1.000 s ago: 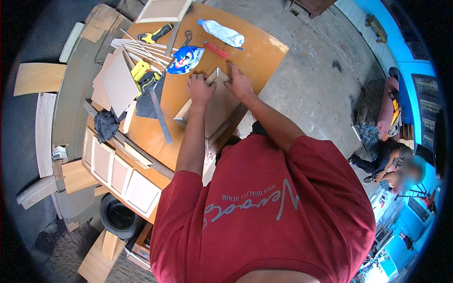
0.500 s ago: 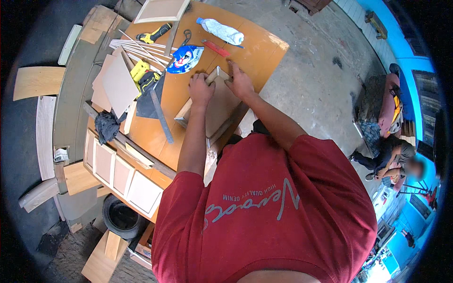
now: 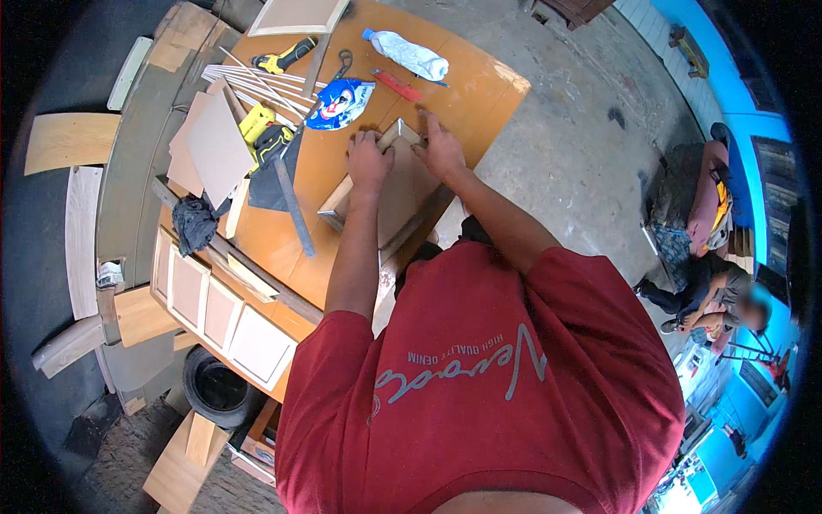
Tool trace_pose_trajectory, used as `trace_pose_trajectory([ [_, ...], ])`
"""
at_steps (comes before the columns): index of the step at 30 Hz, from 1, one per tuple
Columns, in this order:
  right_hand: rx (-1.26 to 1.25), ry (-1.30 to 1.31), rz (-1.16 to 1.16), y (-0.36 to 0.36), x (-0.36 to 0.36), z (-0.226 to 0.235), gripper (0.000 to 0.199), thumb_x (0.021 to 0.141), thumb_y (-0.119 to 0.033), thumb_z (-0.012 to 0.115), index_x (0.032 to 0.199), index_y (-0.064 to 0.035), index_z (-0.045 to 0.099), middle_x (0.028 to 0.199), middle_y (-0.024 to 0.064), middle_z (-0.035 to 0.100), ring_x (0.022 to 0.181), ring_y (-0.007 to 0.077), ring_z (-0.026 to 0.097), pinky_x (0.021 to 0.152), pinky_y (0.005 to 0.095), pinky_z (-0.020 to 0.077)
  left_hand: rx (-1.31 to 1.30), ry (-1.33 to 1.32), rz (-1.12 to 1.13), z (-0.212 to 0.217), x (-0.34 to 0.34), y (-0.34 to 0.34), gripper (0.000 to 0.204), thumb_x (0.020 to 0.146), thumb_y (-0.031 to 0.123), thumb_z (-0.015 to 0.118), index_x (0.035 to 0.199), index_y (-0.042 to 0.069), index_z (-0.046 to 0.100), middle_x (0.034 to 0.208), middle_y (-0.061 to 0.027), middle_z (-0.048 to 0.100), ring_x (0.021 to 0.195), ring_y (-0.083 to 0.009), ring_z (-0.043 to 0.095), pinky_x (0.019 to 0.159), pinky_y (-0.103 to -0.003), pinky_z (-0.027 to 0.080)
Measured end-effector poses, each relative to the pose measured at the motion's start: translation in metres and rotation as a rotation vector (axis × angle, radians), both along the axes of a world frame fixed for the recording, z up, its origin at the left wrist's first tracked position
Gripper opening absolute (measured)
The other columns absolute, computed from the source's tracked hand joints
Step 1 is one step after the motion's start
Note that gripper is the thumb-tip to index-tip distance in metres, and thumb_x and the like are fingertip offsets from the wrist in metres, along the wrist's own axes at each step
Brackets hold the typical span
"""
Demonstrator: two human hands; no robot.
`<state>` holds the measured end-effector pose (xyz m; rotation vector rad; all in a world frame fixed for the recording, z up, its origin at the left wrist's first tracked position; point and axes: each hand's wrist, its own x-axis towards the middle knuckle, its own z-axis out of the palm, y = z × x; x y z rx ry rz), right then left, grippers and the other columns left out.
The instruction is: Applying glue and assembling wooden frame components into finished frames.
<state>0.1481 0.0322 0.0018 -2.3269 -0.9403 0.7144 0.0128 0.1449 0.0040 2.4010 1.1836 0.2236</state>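
A shallow wooden box frame (image 3: 406, 190) with a brown panel lies at the table's near edge, one corner pointing away from me. My left hand (image 3: 370, 163) grips the left rim near that corner, fingers curled over the outside and thumb inside. On the right rim sits my right hand (image 3: 441, 152), thumb inside and index finger reaching forward along the outer side. My left forearm hides part of the frame. Just beyond the corner are a red tool (image 3: 396, 86) and a blue and white plastic packet (image 3: 341, 104).
On the wooden table (image 3: 462, 64) lie a wrapped bottle (image 3: 407, 56), scissors (image 3: 344, 62), a yellow-black power tool (image 3: 287, 56), thin white strips and a metal ruler (image 3: 294, 207). Framed panels (image 3: 224, 310) line the left edge. A tire (image 3: 221, 384) stands below; a person (image 3: 715, 287) sits far right.
The whole view has shifted slightly. Both hands keep the same hold on the frame's corner, with no clear movement of it on the table.
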Motion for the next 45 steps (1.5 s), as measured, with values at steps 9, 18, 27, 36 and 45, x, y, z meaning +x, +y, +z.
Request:
trace_pose_trajectory([
  [9,0.071,-0.031,0.022,-0.002,-0.003,0.008,0.076,0.079,-0.015,0.074,0.142,-0.013,0.032,0.107,0.02,0.065,0.1,0.0401,0.063,0.084,0.0493,0.0507,0.035,-0.022,0.022,-0.006,-0.004,-0.002,0.038,0.071,0.025,0.076,0.106,0.013,0.065,0.113,-0.0075,0.059,0.113,-0.0309,0.052,0.097,-0.047,0.04],
  [18,0.133,-0.068,0.021,-0.003,-0.003,-0.001,0.076,0.078,-0.015,0.075,0.142,-0.0131,0.033,0.103,0.0171,0.068,0.095,0.0388,0.065,0.082,0.0479,0.0523,0.002,-0.025,0.034,0.001,-0.004,-0.006,0.039,0.072,0.025,0.075,0.108,0.013,0.065,0.116,-0.0074,0.057,0.116,-0.0299,0.05,0.098,-0.048,0.039],
  [27,0.169,-0.002,0.089,-0.005,-0.001,0.0,0.083,0.08,-0.017,0.073,0.146,-0.0124,0.024,0.124,0.0275,0.056,0.114,0.0445,0.055,0.095,0.0506,0.0463,-0.038,-0.019,0.051,0.004,-0.002,-0.005,0.038,0.072,0.023,0.074,0.108,0.014,0.064,0.116,-0.0072,0.056,0.118,-0.0305,0.048,0.098,-0.05,0.038],
  [36,0.234,0.083,0.135,-0.012,0.008,0.002,0.08,0.076,-0.013,0.076,0.144,-0.0093,0.032,0.114,0.0214,0.06,0.107,0.0407,0.058,0.092,0.0484,0.047,0.014,-0.046,0.046,-0.003,-0.003,-0.007,0.04,0.072,0.022,0.074,0.11,0.015,0.06,0.115,-0.0072,0.056,0.116,-0.0313,0.049,0.095,-0.051,0.038],
  [45,0.336,0.284,0.166,-0.02,0.041,0.0,0.069,0.079,-0.01,0.073,0.139,-0.0055,0.039,0.1,0.0171,0.064,0.096,0.0311,0.064,0.085,0.0406,0.051,0.207,-0.287,0.217,0.013,0.005,-0.041,0.037,0.078,0.02,0.069,0.112,0.008,0.059,0.113,-0.0132,0.055,0.111,-0.0322,0.05,0.093,-0.046,0.039],
])
